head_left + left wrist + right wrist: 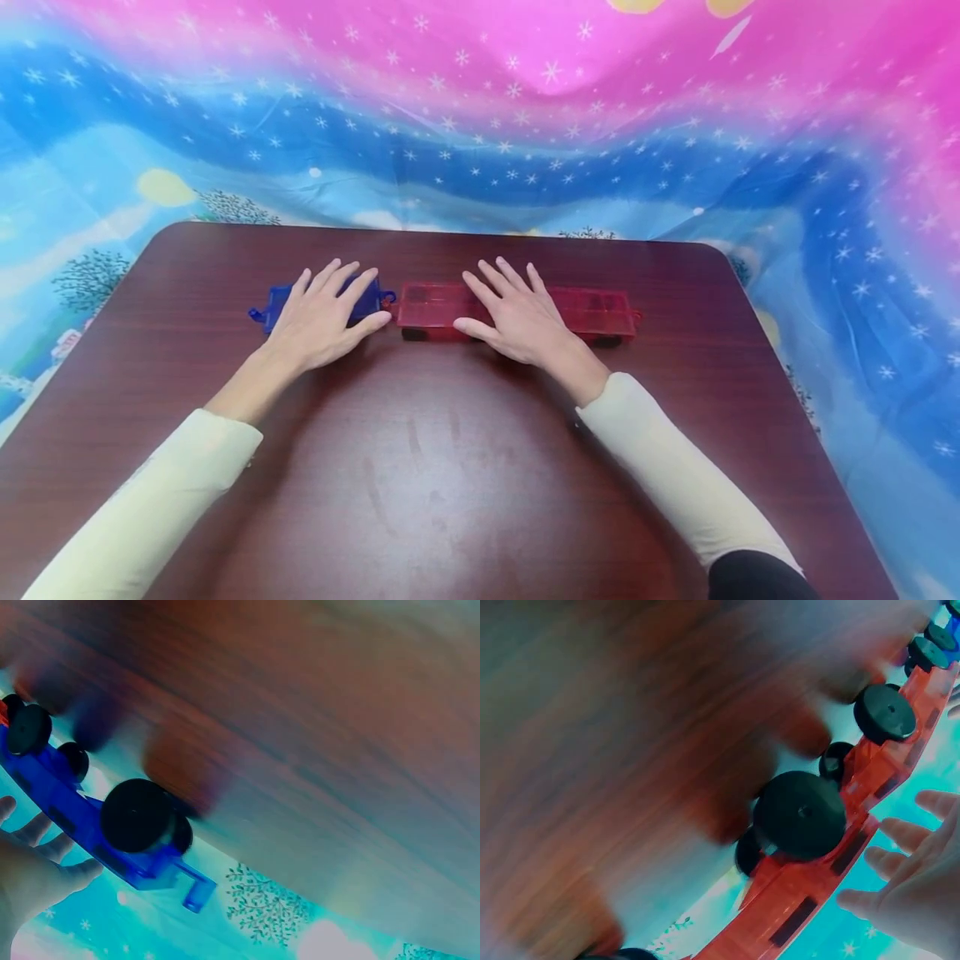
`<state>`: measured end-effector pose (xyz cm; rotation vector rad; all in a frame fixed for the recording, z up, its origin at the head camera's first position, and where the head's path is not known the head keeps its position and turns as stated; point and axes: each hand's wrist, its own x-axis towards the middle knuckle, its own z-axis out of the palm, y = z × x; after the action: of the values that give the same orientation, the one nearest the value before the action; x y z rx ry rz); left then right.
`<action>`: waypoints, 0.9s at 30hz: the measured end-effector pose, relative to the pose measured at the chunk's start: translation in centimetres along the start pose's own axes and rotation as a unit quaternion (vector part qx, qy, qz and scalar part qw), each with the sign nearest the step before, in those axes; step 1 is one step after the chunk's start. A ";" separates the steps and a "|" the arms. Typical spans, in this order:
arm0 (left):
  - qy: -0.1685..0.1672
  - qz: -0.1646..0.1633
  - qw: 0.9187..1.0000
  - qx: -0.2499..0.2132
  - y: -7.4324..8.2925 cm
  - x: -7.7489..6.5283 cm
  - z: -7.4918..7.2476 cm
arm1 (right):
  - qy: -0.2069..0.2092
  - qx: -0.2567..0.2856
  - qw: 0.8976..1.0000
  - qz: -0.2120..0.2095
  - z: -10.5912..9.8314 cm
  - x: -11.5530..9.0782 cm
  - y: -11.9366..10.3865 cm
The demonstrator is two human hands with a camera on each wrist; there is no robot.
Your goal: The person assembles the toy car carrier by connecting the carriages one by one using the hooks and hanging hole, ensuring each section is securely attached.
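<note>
No readable text, no labels, no numbers

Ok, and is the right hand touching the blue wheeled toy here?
Apart. The head view shows it: an uncovered stretch of the red toy lies between the right hand and the blue wheeled toy.

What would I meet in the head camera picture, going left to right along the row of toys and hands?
Blue hook at the row's left end, left hand, left red section, right hand, right red section, small red loop at the right end.
</note>
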<state>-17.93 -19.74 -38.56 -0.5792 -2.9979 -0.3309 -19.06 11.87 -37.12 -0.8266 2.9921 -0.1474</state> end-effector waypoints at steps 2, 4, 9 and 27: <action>0.000 -0.001 1.000 0.001 -0.3 -0.2 -0.1 | 0.004 -0.001 1.000 -0.004 0.0 0.2 -0.3; 0.002 -0.001 1.000 0.002 -0.6 -0.3 -0.1 | 0.007 0.000 1.000 -0.009 0.1 0.3 -0.6; 0.004 -0.001 1.000 0.006 -1.2 -0.8 -0.1 | 0.001 0.008 1.000 -0.022 0.3 0.8 -1.5; -0.009 -0.014 1.000 0.013 -2.6 -1.5 0.1 | -0.013 -0.011 0.999 -0.048 1.5 2.2 -2.6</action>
<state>-17.55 -22.60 -39.36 -0.5410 -3.0246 -0.2904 -19.54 8.37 -38.40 -0.9684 2.9368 -0.1055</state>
